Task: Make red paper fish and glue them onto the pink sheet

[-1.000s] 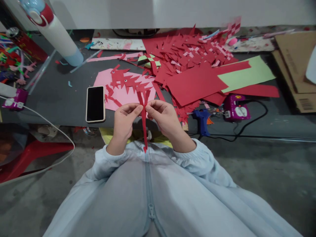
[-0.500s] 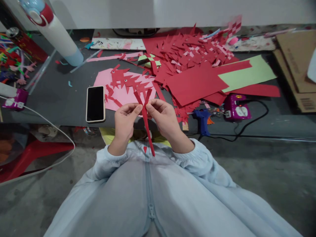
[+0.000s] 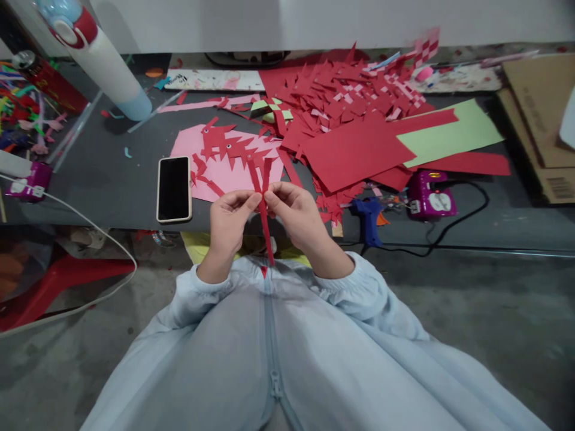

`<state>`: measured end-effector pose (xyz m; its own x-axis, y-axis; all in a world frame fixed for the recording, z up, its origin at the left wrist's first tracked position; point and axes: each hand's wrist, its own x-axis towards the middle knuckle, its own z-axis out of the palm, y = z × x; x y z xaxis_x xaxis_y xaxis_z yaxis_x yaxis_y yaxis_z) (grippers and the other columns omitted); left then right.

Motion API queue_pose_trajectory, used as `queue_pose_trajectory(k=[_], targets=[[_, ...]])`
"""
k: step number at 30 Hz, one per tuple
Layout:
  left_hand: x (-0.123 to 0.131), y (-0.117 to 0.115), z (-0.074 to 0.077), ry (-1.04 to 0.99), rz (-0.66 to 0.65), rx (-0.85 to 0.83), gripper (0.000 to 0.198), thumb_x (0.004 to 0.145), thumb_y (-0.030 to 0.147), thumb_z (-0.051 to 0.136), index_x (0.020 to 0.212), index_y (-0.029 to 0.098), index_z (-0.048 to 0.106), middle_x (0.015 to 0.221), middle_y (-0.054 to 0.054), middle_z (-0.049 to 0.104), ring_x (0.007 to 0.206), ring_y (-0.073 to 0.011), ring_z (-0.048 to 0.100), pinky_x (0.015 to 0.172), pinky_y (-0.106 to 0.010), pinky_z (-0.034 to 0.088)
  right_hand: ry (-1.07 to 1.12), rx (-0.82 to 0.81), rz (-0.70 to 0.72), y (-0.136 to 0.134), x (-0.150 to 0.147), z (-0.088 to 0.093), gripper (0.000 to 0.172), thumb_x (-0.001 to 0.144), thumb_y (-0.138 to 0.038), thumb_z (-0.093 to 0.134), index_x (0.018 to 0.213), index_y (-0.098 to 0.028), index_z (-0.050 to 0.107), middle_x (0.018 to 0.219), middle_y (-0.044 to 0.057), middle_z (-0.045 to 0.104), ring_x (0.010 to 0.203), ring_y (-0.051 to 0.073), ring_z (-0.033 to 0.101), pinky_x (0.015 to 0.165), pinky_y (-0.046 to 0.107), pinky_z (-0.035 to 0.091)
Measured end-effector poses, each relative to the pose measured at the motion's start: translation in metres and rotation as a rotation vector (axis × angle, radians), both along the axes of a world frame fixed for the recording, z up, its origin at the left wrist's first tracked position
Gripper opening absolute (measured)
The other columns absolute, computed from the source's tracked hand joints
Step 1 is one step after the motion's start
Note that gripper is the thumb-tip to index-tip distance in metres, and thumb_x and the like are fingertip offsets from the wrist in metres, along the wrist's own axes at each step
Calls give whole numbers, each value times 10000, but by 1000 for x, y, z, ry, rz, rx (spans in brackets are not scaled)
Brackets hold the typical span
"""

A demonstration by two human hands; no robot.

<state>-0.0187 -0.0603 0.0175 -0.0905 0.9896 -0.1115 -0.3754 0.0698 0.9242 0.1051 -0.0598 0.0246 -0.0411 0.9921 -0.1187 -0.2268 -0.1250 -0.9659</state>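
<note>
Between my two hands is a folded red paper strip [image 3: 266,230], pinched where its parts cross. Two ends spread upward in a narrow V, and one tail hangs down toward my jacket. My left hand [image 3: 230,218] is closed on its left side, thumb against fingertips. From the other side my right hand [image 3: 296,212] pinches the same spot, the thumbs almost touching. Just beyond my fingers, folded red paper shapes with small stick-on eyes [image 3: 227,145] lie on a pink paper sheet [image 3: 184,143]. A small red scrap [image 3: 264,272] rests on my jacket.
A phone [image 3: 174,189] lies left of my hands. Farther left stand a bottle [image 3: 112,75] and a can [image 3: 54,84]. A heap of folded red paper [image 3: 332,90] and red sheets [image 3: 359,152] spread to the right, near a blue glue gun [image 3: 369,221] and purple box [image 3: 431,197].
The red strip has turned slightly: its upper ends stand more upright and its hanging tail looks shorter and has swung left. Both hands have barely shifted and still pinch it.
</note>
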Motion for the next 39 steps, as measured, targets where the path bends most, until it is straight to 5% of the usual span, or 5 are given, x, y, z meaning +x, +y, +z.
queue_pose_trajectory(k=[12, 18, 25, 34, 39], targets=[[8, -1, 5, -75, 74, -3, 367, 516, 446, 937, 673, 181, 738, 649, 23, 706, 593, -66, 627, 640, -196, 538, 75, -12, -26, -2, -4, 0, 504, 624, -635, 816, 770, -211, 584, 653, -59, 524, 558, 71, 436, 528, 226, 396], [1, 1, 4, -55, -57, -57, 384, 503, 421, 948, 677, 160, 727, 605, 24, 686, 538, -71, 626, 604, -203, 544, 97, -21, -84, -1, -3, 2, 493, 588, -610, 843, 758, -210, 611, 686, -48, 573, 605, 80, 505, 583, 229, 452], [-2, 4, 1, -20, -48, -37, 367, 524, 415, 937, 678, 160, 723, 617, 22, 690, 542, -73, 629, 601, -199, 540, 41, -34, -1, 2, 3, -1, 492, 594, -624, 835, 753, -197, 648, 635, -43, 579, 548, 76, 461, 503, 228, 383], [5, 2, -1, -30, 33, -8, 353, 564, 426, 922, 700, 169, 722, 628, 32, 682, 565, -62, 614, 616, -192, 520, 88, -41, -40, 1, -5, -5, 488, 624, -635, 813, 786, -218, 618, 716, -36, 611, 668, 112, 570, 696, 269, 506], [2, 4, -2, -34, 29, -9, 328, 589, 389, 918, 709, 167, 709, 632, 32, 672, 571, -71, 619, 616, -207, 519, 94, -70, -11, 2, -3, -6, 472, 624, -600, 831, 801, -206, 640, 668, -46, 597, 576, 87, 516, 571, 238, 447]])
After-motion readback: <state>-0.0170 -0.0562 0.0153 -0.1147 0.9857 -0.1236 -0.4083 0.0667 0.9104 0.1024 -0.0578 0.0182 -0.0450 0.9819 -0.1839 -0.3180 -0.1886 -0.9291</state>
